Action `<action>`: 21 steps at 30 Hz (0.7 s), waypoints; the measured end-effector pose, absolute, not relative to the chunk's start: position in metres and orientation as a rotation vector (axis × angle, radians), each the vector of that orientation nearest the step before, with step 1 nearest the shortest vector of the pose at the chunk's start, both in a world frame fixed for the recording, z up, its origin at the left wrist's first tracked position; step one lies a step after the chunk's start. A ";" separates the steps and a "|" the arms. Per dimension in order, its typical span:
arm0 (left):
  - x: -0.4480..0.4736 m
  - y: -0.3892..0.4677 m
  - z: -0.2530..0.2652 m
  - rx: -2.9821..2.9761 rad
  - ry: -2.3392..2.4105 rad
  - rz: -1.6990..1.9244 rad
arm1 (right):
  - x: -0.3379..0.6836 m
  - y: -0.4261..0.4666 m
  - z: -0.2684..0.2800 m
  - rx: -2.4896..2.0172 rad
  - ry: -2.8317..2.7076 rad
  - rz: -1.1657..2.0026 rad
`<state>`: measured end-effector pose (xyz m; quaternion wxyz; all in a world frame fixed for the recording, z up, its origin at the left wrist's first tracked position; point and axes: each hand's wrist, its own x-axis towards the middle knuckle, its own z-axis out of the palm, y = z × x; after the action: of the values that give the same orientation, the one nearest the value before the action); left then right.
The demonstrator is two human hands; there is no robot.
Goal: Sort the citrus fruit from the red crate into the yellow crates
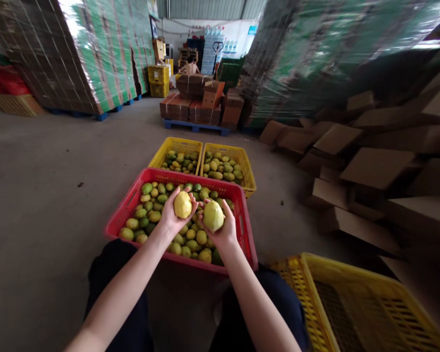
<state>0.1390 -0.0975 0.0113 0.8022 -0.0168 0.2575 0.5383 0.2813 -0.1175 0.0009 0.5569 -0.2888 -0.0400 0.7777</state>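
Note:
A yellow lemon (183,205) rests in my left hand (169,215), palm up with the fingers curled around its underside. My right hand (226,229) cups a larger, greener lemon (213,216) with a bumpy skin. Both hands are side by side above a red crate (250,234), the two lemons a short way apart. Many green and yellow lemons fill the bottom of that crate, which stands between my knees. My forearms and hands cover part of them.
Two yellow crates (185,142) (250,171) with more lemons touch the red crate's far side. Another yellow crate (337,268) stands near my right knee. Cardboard boxes (376,167) are heaped on the right. Wrapped pallet stacks (110,54) and a person (189,67) are farther back.

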 end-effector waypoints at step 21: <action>0.138 -0.104 0.022 0.309 0.590 1.268 | 0.277 -0.122 0.009 -0.651 -0.513 1.606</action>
<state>0.1380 -0.1044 0.0221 0.7544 0.1416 0.2706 0.5810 0.2769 -0.1217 0.0088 0.6190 -0.2829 -0.2228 0.6980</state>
